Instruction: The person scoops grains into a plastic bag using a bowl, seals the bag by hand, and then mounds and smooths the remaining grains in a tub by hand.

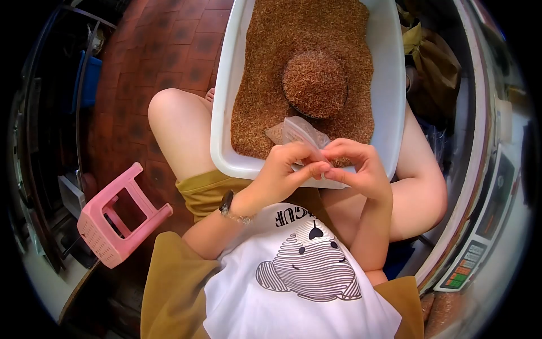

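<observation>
Both my hands meet over the near edge of a white tub [223, 133] filled with brown, grain-like material [262, 96]. A small clear plastic bag [305, 131] is pinched at its top between my left hand [293, 164] and my right hand [358, 166]. The bag hangs away from me over the tub, with some brown material in its lower end. Thumbs and forefingers of both hands are close together at the bag's edge. Beyond the hands, a heaped round dish [315, 85] of the same material sits in the tub; only its dark rim shows.
A pink plastic stool [121, 240] lies tilted on the red tiled floor [152, 51] at the left. A blue container [90, 79] stands farther left. At the right are a brown bag [437, 68] and a device with coloured keys [464, 271]. My legs flank the tub.
</observation>
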Motion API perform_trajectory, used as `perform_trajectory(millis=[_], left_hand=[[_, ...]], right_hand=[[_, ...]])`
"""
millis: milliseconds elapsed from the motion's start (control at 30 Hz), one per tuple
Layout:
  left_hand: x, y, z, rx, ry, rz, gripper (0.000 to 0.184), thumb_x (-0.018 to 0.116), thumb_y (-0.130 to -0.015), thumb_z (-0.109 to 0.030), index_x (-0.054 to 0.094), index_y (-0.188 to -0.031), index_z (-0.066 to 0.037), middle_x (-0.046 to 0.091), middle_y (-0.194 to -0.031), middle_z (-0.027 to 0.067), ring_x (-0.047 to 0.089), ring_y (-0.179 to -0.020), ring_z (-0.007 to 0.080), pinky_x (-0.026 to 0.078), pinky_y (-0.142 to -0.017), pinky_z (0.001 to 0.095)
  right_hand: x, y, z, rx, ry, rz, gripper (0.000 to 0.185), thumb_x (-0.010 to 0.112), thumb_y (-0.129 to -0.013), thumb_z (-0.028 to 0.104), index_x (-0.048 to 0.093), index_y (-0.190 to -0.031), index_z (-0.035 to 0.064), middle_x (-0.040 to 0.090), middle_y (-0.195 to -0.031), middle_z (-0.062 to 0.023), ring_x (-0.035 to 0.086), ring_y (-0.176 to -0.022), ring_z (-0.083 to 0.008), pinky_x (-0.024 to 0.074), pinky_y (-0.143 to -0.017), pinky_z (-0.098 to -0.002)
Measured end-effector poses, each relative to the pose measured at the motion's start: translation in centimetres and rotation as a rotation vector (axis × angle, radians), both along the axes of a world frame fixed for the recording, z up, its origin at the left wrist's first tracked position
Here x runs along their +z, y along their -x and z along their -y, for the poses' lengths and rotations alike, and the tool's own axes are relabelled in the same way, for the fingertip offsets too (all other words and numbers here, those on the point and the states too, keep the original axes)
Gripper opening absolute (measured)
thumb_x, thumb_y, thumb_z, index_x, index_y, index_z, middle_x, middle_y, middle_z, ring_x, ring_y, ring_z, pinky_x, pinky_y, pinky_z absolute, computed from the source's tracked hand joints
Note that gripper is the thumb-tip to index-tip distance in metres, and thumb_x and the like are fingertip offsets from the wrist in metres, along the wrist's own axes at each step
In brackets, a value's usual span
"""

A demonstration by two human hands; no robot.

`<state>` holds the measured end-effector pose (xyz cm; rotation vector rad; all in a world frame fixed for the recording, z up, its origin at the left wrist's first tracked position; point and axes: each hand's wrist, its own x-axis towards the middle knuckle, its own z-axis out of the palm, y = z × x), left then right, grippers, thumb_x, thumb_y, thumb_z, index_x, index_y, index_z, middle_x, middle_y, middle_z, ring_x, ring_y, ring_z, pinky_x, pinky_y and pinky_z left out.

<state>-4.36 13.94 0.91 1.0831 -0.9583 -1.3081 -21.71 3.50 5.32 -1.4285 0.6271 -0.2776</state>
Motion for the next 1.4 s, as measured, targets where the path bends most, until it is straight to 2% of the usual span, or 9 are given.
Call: perform_trajectory(millis=[233, 467, 567, 600, 900, 1000, 1100, 1167, 1400], left_hand=[[-0.1, -0.5, 0.1, 0.009, 0.032, 0.021, 0.013, 0.067, -0.091, -0.011, 0.066, -0.09, 0.002, 0.064, -0.072, 0.0075, 0.064, -0.068, 0.0146, 0.049, -0.062, 0.0273], [0.3, 0.7, -0.1, 0.143, -0.018, 0.347, 0.016, 0.065, -0.08, -0.009, 0.056, -0.071, 0.0, 0.051, -0.062, 0.012, 0.054, -0.059, 0.0269, 0.042, -0.054, 0.0374], [0.9, 0.9, -1.0, 0.02, 0.056, 0.354, 0.015, 0.062, -0.079, -0.004, 0.051, -0.069, 0.001, 0.049, -0.065, 0.0102, 0.049, -0.059, 0.0178, 0.037, -0.053, 0.0321], [1.4, 1.1, -1.2, 0.047, 0.01, 0.321, 0.012, 0.06, -0.077, -0.004, 0.053, -0.068, 0.0, 0.049, -0.061, 0.0139, 0.05, -0.057, 0.0302, 0.038, -0.053, 0.0402], [3.4, -1.2, -1.1, 0.17, 0.049, 0.457, 0.016, 0.06, -0.076, 0.0, 0.046, -0.067, 0.002, 0.04, -0.063, 0.0116, 0.043, -0.059, 0.0249, 0.031, -0.055, 0.0363], [2.8, -1.8, -1.2, 0.174, 0.025, 0.463, 0.017, 0.058, -0.077, 0.001, 0.043, -0.068, 0.002, 0.039, -0.065, 0.01, 0.041, -0.061, 0.0222, 0.031, -0.056, 0.034], [2.1, -1.6, -1.3, 0.207, -0.011, 0.423, 0.016, 0.057, -0.078, 0.002, 0.042, -0.071, 0.0, 0.039, -0.067, 0.0053, 0.041, -0.061, 0.0186, 0.032, -0.057, 0.031], [2.5, -1.6, -1.2, 0.205, -0.02, 0.382, 0.016, 0.056, -0.079, 0.003, 0.042, -0.084, -0.002, 0.043, -0.084, 0.0045, 0.042, -0.074, 0.0152, 0.036, -0.065, 0.027], [1.3, -1.2, -0.2, 0.385, 0.161, 0.519, 0.029, 0.057, -0.082, 0.007, 0.04, -0.1, -0.006, 0.042, -0.112, 0.0099, 0.042, -0.09, 0.0166, 0.037, -0.088, 0.0289]], right_hand=[[-1.3, -0.3, 0.0, -0.105, -0.196, 0.008, 0.019, 0.074, -0.081, 0.004, 0.073, -0.1, -0.0002, 0.069, -0.094, -0.0097, 0.065, -0.091, -0.0156, 0.0505, -0.081, -0.0283], [-0.1, -3.8, -2.0, -0.418, 1.074, -0.295, 0.017, 0.069, -0.065, -0.002, 0.053, -0.064, 0.0041, 0.055, -0.065, -0.0076, 0.052, -0.061, -0.0272, 0.0415, -0.056, -0.0367], [0.4, -3.3, -0.7, -0.621, 1.168, -0.384, 0.017, 0.069, -0.064, -0.002, 0.053, -0.064, 0.0044, 0.052, -0.063, -0.0076, 0.052, -0.06, -0.0266, 0.0418, -0.056, -0.0364], [0.7, -3.0, -0.5, -0.631, 1.112, -0.365, 0.016, 0.069, -0.066, -0.002, 0.055, -0.065, 0.0042, 0.054, -0.063, -0.0076, 0.053, -0.061, -0.026, 0.0431, -0.057, -0.0359], [5.8, -0.2, 1.8, -0.688, 0.785, -0.333, 0.006, 0.073, -0.078, 0.007, 0.067, -0.077, 0.0049, 0.067, -0.078, -0.0086, 0.065, -0.07, -0.0249, 0.0523, -0.065, -0.0329], [8.1, 3.1, 5.1, -0.929, 1.305, -0.438, 0.008, 0.071, -0.077, 0.004, 0.069, -0.085, 0.0073, 0.067, -0.086, -0.0068, 0.062, -0.085, -0.0261, 0.0499, -0.077, -0.0356], [10.5, 7.1, 7.6, -1.184, 1.543, -0.634, 0.021, 0.069, -0.076, -0.002, 0.071, -0.095, 0.0064, 0.067, -0.091, -0.0088, 0.061, -0.076, -0.024, 0.0505, -0.07, -0.0323], [12.0, 8.5, 8.4, -1.336, 1.309, -0.635, 0.017, 0.063, -0.079, -0.001, 0.069, -0.095, 0.003, 0.064, -0.096, -0.0134, 0.061, -0.088, -0.0321, 0.0486, -0.081, -0.0404], [12.6, 12.9, 17.5, -1.205, 1.437, -0.936, 0.021, 0.061, -0.079, 0.001, 0.069, -0.097, -0.0041, 0.066, -0.098, -0.0228, 0.063, -0.096, -0.0391, 0.0505, -0.085, -0.0432]])
